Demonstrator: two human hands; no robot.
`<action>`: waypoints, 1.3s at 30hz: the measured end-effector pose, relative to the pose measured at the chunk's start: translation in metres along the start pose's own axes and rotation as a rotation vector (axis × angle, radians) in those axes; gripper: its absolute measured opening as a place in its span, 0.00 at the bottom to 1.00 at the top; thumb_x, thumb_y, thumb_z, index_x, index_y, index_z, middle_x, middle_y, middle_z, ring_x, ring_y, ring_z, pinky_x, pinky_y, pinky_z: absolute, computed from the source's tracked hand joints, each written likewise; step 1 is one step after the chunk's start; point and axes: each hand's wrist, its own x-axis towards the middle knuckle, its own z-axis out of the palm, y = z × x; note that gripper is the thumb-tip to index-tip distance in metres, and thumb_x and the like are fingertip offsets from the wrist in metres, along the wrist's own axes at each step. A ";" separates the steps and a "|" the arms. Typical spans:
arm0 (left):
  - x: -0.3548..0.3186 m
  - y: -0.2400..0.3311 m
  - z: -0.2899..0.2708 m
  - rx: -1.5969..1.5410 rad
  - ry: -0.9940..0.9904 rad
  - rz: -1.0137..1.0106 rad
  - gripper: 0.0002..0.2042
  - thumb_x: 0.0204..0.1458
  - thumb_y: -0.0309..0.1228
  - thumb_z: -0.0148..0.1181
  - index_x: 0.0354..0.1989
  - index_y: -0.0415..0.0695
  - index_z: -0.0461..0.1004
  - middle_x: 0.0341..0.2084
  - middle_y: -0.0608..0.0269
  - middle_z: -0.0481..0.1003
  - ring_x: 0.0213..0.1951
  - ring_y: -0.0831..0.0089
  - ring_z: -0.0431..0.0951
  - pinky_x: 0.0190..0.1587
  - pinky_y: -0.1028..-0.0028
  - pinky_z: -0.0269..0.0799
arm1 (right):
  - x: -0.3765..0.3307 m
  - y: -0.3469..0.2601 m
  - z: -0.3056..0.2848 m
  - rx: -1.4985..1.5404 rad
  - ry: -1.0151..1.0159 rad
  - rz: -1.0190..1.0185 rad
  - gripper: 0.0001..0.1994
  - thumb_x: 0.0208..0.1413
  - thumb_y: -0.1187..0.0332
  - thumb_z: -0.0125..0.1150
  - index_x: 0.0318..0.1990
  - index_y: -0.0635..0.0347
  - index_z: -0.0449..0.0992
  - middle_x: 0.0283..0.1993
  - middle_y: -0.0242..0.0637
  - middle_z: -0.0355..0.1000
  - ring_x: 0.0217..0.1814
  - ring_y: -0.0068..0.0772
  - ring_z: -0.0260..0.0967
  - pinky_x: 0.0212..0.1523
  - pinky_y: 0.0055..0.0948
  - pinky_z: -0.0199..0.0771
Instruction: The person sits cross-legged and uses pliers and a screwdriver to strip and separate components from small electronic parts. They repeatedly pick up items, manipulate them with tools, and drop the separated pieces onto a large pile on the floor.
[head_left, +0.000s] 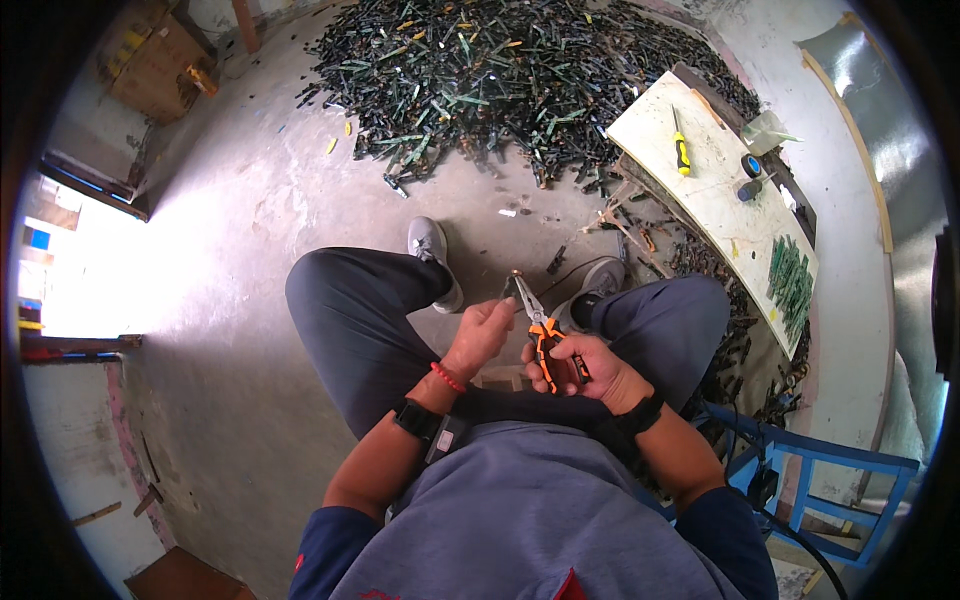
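Observation:
My right hand (585, 365) is wrapped round the orange and black handles of long-nose pliers (533, 310). The metal jaws point forward and reach a small thin piece (514, 281) with a coppery tip. My left hand (484, 332) is closed in a pinch on that piece, just left of the jaws. Its kind is too small to tell, and my fingers hide its lower part. Whether the jaws grip it or only touch it, I cannot tell. Both hands are above my lap, between my bent knees.
A big heap of dark green and black strips (470, 90) covers the floor ahead. At right, a white tabletop (650, 120) bears a yellow screwdriver (682, 150), a tape roll (751, 165) and green strips (790, 285). A blue frame (840, 455) stands at lower right; a cardboard box (155, 65) is far left.

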 end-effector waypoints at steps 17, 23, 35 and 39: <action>0.003 -0.008 0.001 0.180 0.060 0.154 0.20 0.61 0.43 0.49 0.21 0.43 0.68 0.12 0.75 0.62 0.14 0.86 0.57 0.16 0.79 0.51 | 0.005 0.021 0.009 0.263 -0.050 0.000 0.16 0.52 0.62 0.51 0.46 0.58 0.71 0.32 0.38 0.69 0.30 0.36 0.67 0.27 0.34 0.67; 0.001 -0.008 0.000 0.230 0.063 0.188 0.20 0.61 0.44 0.49 0.21 0.43 0.68 0.12 0.74 0.62 0.13 0.85 0.58 0.15 0.79 0.51 | 0.003 0.013 -0.006 0.078 -0.027 0.032 0.16 0.51 0.64 0.50 0.46 0.60 0.71 0.34 0.41 0.70 0.32 0.38 0.70 0.29 0.36 0.71; -0.001 -0.001 -0.002 -0.005 0.022 -0.043 0.19 0.61 0.44 0.50 0.21 0.45 0.65 0.11 0.76 0.57 0.10 0.85 0.52 0.13 0.78 0.43 | 0.004 0.017 0.011 -0.063 -0.060 -0.111 0.21 0.50 0.69 0.48 0.54 0.61 0.65 0.44 0.52 0.73 0.43 0.46 0.76 0.42 0.34 0.75; -0.004 0.002 0.000 -0.013 0.036 -0.064 0.19 0.61 0.44 0.50 0.21 0.45 0.65 0.11 0.76 0.57 0.10 0.85 0.52 0.13 0.79 0.44 | 0.002 0.013 0.011 -0.065 -0.057 -0.097 0.20 0.49 0.67 0.49 0.50 0.64 0.68 0.42 0.51 0.74 0.40 0.43 0.77 0.33 0.26 0.74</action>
